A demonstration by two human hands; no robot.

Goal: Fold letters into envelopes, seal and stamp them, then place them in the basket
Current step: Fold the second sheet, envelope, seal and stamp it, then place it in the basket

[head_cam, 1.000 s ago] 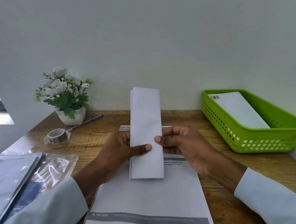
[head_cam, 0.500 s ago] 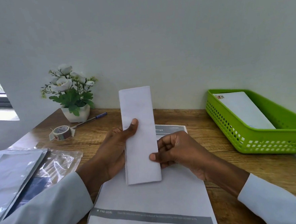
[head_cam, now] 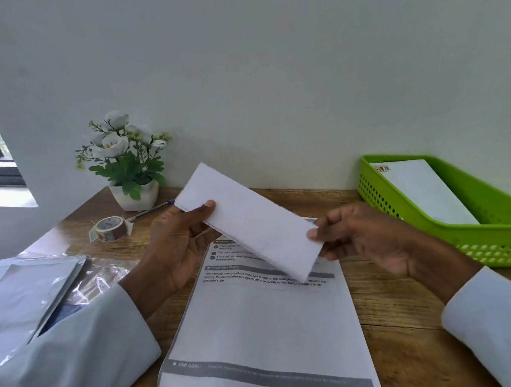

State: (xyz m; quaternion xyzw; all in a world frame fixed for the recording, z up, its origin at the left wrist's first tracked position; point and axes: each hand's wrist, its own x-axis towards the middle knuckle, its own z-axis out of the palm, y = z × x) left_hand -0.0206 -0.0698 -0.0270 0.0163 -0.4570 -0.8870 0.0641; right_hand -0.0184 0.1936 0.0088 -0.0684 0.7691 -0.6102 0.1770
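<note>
A folded white letter [head_cam: 251, 220] is held tilted above the desk, its upper end at the left. My left hand [head_cam: 176, 247] pinches that upper left end with the thumb on top. My right hand [head_cam: 360, 237] pinches the lower right end. Beneath them a flat printed sheet [head_cam: 266, 328] lies on the wooden desk. At the right stands a green basket [head_cam: 493, 237] with a stamped white envelope [head_cam: 423, 190] inside it.
A roll of tape [head_cam: 110, 229] and a pen [head_cam: 151, 211] lie at the back left beside a potted white flower [head_cam: 128, 163]. Plastic sleeves with envelopes [head_cam: 28, 293] lie at the left edge. A wall runs close behind the desk.
The folded letter has turned from upright to a slant, upper end left. My left thumb moved up to that end, and my right hand shifted right to the lower end.
</note>
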